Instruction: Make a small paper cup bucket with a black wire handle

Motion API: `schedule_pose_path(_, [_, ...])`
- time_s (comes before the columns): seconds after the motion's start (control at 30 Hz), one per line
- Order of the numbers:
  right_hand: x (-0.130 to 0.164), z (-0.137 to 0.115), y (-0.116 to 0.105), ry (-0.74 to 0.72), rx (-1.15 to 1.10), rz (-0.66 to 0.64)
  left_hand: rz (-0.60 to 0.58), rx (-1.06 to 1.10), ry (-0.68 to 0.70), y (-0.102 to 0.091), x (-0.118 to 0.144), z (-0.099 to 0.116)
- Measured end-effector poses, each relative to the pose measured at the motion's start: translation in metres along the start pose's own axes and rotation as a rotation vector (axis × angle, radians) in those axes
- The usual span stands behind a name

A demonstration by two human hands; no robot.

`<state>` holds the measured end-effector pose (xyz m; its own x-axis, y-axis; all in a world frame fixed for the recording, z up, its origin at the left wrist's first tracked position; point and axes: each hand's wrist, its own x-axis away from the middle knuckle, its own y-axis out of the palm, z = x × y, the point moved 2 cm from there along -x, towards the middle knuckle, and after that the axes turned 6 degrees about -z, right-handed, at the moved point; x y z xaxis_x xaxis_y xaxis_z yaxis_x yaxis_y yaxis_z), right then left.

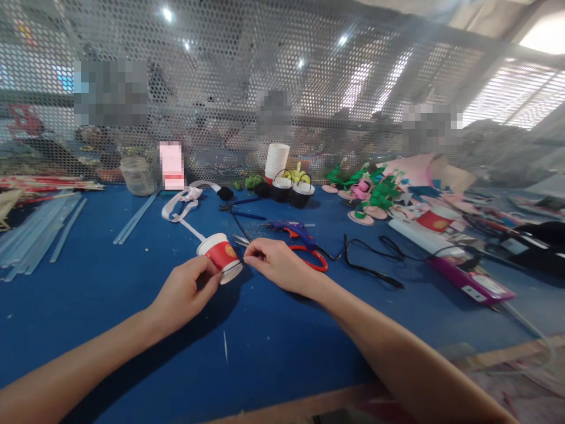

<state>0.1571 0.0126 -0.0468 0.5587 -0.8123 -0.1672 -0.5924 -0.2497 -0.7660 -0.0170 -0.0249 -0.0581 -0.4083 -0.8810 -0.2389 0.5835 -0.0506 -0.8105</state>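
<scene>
Paper cup [219, 257]: red with a white rim, tipped on its side just above the blue table [110, 282], held between both hands.
Left hand [183, 294]: fingers curled, thumb and fingertips pinching the cup's lower edge.
Right hand [278, 262]: fingers closed together at the cup's base, pinching something too small to make out.
Close by: red-handled scissors [311, 259] just behind the right hand, partly hidden by it; a blue glue gun [295, 228] and its black cord [371, 262] beyond.
Farther back: white ribbon [183, 203], stacked white cups [276, 160], two black pots [291, 191], green and pink foam flowers [371, 194], a clear jar [138, 175].
Left edge: clear glue sticks [35, 232], cut off by the frame.
Hard to see: everything behind the perforated mesh screen [220, 88] is hazy.
</scene>
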Motion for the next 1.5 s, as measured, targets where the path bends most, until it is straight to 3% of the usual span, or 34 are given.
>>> schedule_pose_path(1.5, [0.0009,0.0006,0.0094,0.01,0.085,-0.004,-0.002,0.003,0.045,0.0053,-0.0023,-0.0002])
